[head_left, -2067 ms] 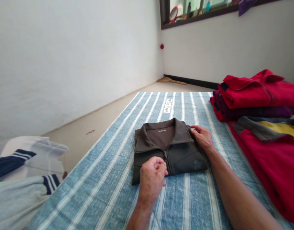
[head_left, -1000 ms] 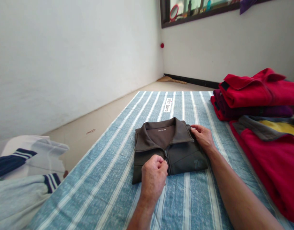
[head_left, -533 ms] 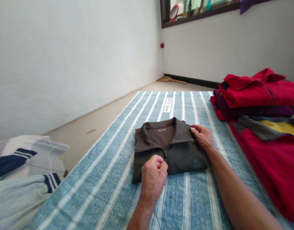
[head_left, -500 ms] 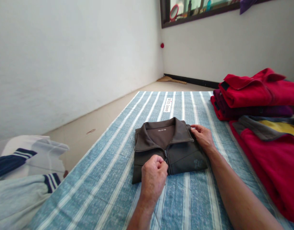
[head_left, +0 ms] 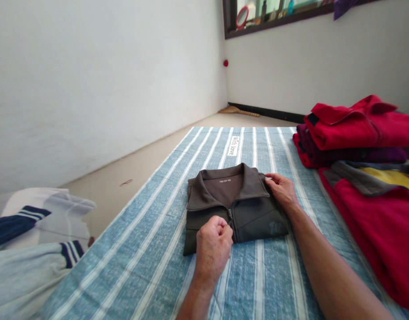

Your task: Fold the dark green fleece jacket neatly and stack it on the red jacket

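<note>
A dark brown-grey zip jacket [head_left: 254, 218] lies folded on the striped bedspread, with its collar spread and a size print showing inside the neck. My left hand [head_left: 215, 240] is closed at the front of the jacket, beside the zip [head_left: 231, 215]. Its fingers are curled in a pinch, hiding the lower zip and what exactly they grip. My right hand [head_left: 282, 191] rests at the jacket's right edge beside the collar. Its fingers are stretched out, with the tips touching the fabric.
Folded red and purple garments [head_left: 360, 129] are stacked at the right, beside a red one with a grey collar [head_left: 371, 213]. Pale clothes with navy striped cuffs [head_left: 34, 262] lie at the lower left. The blue striped bedspread [head_left: 131, 249] ends near the white wall [head_left: 107, 80].
</note>
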Available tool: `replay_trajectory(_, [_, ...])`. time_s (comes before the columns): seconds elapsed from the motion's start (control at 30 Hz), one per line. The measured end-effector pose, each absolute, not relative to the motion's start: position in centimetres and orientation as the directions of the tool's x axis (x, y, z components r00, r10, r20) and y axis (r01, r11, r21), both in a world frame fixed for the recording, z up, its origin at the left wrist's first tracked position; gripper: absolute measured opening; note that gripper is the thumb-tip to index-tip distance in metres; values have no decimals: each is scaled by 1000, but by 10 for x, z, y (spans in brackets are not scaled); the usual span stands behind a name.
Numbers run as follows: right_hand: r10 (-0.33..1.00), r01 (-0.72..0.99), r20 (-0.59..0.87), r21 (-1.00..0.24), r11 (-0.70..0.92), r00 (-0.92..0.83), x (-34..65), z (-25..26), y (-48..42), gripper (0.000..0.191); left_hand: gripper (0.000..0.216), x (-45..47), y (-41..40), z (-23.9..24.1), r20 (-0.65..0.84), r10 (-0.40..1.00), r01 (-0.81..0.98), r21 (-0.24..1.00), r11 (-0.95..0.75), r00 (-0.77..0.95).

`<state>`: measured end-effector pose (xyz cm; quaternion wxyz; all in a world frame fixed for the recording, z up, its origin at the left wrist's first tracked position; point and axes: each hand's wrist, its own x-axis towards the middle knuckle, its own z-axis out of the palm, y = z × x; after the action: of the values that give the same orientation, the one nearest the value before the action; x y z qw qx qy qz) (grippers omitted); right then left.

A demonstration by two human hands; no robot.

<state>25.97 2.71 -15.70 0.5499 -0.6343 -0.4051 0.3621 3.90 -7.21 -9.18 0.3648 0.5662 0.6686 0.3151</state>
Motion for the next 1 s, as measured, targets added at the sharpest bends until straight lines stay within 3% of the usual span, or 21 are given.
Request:
replay_trajectory(0.3, [913,107,-11,-992,-59,409,259,-157,27,38,7,39,-74,-84,-196,977,446,869,214,-87])
replay_trajectory(0.6, [916,143,1,-988,-61,401,261,-159,28,39,11,35,-80,-83,-321,947,234,922,310,11])
replay_trajectory(1.0, [916,107,-4,-993,-52,402,260,-157,27,39,10,33,-81,-87,-322,947,274,912,306,15])
